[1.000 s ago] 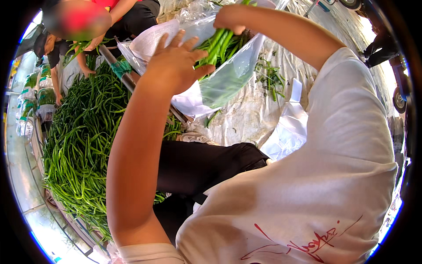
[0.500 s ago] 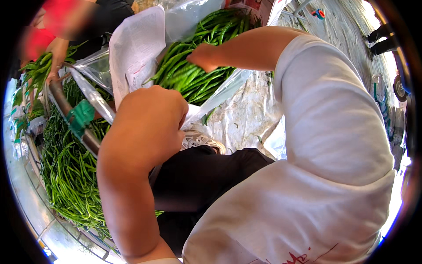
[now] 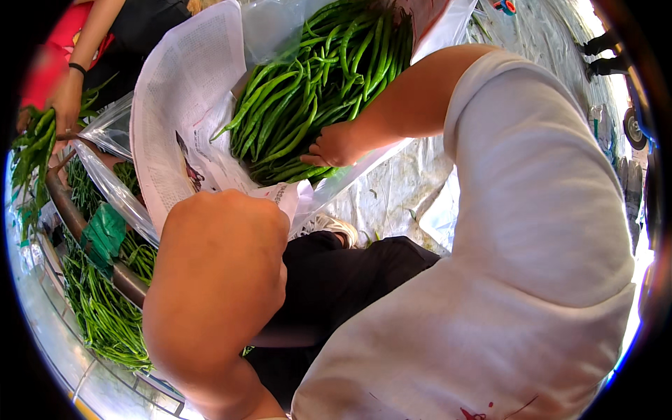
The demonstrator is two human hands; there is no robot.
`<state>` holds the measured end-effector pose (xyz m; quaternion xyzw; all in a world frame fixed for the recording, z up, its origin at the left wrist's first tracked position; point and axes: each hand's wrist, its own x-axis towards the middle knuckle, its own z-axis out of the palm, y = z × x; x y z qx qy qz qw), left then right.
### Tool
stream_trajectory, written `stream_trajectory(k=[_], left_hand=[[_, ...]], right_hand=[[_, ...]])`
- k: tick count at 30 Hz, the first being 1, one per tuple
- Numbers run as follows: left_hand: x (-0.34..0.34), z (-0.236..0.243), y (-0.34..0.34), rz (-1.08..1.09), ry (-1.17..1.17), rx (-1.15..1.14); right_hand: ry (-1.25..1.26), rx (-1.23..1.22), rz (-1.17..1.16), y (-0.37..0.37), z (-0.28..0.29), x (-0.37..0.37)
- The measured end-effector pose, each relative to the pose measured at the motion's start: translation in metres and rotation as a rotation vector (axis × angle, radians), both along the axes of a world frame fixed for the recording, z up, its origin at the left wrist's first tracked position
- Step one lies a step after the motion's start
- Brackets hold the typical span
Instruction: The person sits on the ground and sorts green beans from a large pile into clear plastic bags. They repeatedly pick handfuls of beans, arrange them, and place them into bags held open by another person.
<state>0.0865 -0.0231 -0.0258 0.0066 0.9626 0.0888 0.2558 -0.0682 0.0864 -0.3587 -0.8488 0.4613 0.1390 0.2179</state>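
Since the left hand [image 3: 227,224] is nearest the lens, knuckles up and fingers curled under, its grip is hidden; it sits at the near edge of the printed paper [image 3: 168,112], probably steadying that side, but can't tell if it has paper, plastic or nothing; black trousers [image 3: 350,273] and a shoe [image 3: 336,227] show just below the load; right hand [image 3: 337,145] is at the near right of the long green peppers [image 3: 315,91], fingers bent against them, likely keeping the pile tucked in; can't tell if any are actually grasped; peppers lie in the paper-lined clear bag [image 3: 273,31], mostly lengthwise, so they pack snug; paper stands up on the left between peppers and plastic, presumably as a liner; beyond the left hand, a metal rail [image 3: 66,203] wrapped with green tape [image 3: 105,234], then a loose pepper heap [image 3: 105,308]; upper left, a co-worker's hand [image 3: 66,105] grips a bunch of peppers [image 3: 38,140]; far right, a wheel [image 3: 635,129].
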Motion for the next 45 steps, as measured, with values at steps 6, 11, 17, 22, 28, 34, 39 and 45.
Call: stream_trajectory(k=[6,11,17,22,28,34,39,45], left_hand=[[0.013,-0.017,-0.01,0.009,0.239,0.134],[0.012,-0.016,-0.009,0.008,0.173,0.19],[-0.009,-0.009,-0.002,0.238,-0.156,0.188],[-0.006,-0.008,0.002,0.177,-0.064,0.19],[-0.005,-0.009,0.002,0.194,-0.023,0.238],[-0.018,0.0,0.005,0.294,-0.256,0.186],[-0.029,-0.008,0.004,0.264,-0.311,0.227],[-0.019,-0.013,-0.009,0.248,-0.325,0.123]], right_hand=[[-0.133,0.268,0.03,-0.074,0.001,-0.041],[-0.06,-0.009,-0.009,-0.026,0.021,-0.026],[0.03,-0.185,-0.072,-0.024,0.061,-0.024],[0.017,-0.081,-0.086,-0.013,0.054,-0.028],[0.003,0.107,-0.099,-0.009,0.054,-0.031],[0.051,0.49,-0.23,-0.007,0.08,-0.027],[-0.238,0.722,-0.436,-0.035,0.102,-0.064],[-0.534,-0.383,-0.801,0.028,0.258,-0.12]])
